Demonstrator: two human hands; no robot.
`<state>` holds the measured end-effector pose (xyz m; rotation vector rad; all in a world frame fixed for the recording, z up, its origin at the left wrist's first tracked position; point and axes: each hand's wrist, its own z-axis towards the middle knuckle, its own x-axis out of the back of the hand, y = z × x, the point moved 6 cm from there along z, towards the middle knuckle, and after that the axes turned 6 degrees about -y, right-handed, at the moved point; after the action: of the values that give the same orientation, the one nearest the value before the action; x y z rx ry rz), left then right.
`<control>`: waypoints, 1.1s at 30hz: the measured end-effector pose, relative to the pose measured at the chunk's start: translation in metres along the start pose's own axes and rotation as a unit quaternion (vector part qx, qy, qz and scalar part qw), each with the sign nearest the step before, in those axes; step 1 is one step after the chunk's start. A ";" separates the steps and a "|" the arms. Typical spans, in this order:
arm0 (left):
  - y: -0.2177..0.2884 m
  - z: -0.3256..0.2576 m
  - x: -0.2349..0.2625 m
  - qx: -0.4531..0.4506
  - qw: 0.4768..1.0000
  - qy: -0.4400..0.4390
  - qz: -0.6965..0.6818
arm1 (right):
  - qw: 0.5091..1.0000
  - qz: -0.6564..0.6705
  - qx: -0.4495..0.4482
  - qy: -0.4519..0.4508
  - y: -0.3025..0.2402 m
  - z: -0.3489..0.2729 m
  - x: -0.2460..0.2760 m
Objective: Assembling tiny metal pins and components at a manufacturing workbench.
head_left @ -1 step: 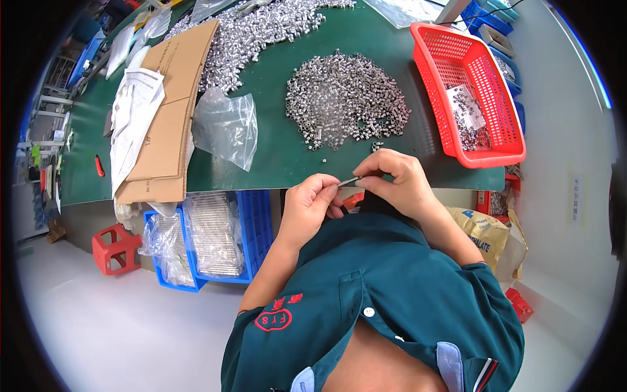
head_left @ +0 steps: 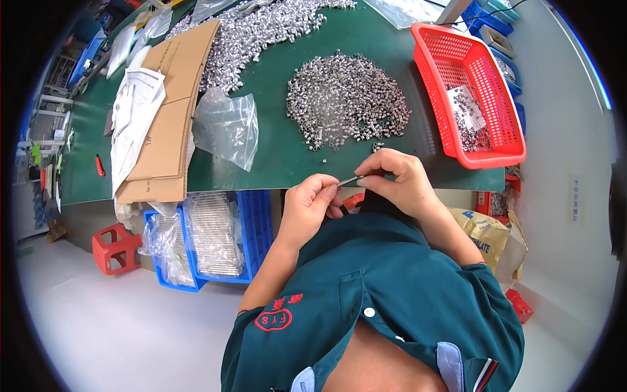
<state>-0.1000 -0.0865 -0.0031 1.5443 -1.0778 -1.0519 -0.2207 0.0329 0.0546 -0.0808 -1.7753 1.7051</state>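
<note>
At the near edge of the green table [head_left: 274, 163], the left hand [head_left: 312, 208] and the right hand [head_left: 398, 183] pinch together one thin metal rod [head_left: 351, 180] between their fingertips, just below the pile of small metal sleeves [head_left: 346, 101]. A red basket [head_left: 483, 140] stands to the right.

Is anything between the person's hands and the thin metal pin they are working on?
Nothing visible. Both the left hand and the right hand already pinch the thin metal pin directly, above the near edge of the green table. The heap of small silver metal parts lies farther back.
</note>
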 end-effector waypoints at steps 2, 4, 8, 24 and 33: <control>-0.004 0.000 0.006 -0.001 0.999 0.036 -0.029 | 0.997 0.040 -0.071 0.008 0.010 0.000 0.002; -0.010 -0.002 0.018 -0.005 0.993 0.088 -0.073 | 0.991 0.080 -0.109 0.010 0.020 -0.002 0.002; -0.015 -0.002 0.034 -0.004 0.983 0.153 -0.104 | 0.984 0.040 -0.173 0.019 0.036 0.000 0.003; -0.009 0.027 0.017 -0.006 0.991 0.115 -0.061 | 0.759 0.624 -0.182 -0.034 0.070 -0.011 -0.015; -0.012 0.063 -0.013 0.001 0.995 0.043 -0.086 | 0.866 0.471 -0.164 0.041 0.066 -0.015 0.005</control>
<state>-0.1616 -0.0856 -0.0249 1.6913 -0.8990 -1.0904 -0.2429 0.0575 -0.0043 -1.3422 -2.0913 1.9082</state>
